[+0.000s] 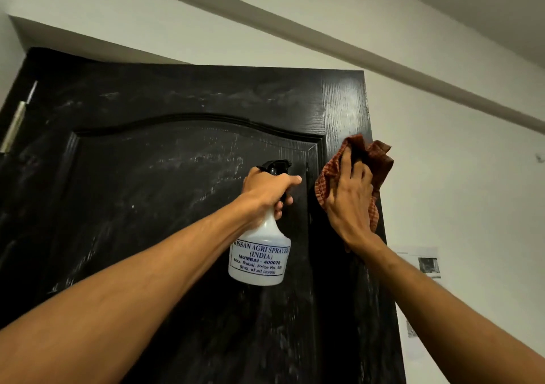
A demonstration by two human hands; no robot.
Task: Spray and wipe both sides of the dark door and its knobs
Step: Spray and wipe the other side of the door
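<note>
The dark door (pixel 165 195) fills the left and middle of the head view, its upper panel streaked with pale smears. My left hand (pixel 269 190) grips the neck of a white spray bottle (pixel 259 254) with a black trigger head, held up in front of the panel. My right hand (pixel 349 203) presses a reddish checked cloth (pixel 374 156) flat against the door's right stile, near its free edge. No knob is in view.
A metal hinge (pixel 14 127) shows at the door's upper left. White wall (pixel 457 177) lies to the right, with paper sheets (pixel 424 265) stuck on it low down. A ceiling beam (pixel 324 29) runs diagonally overhead.
</note>
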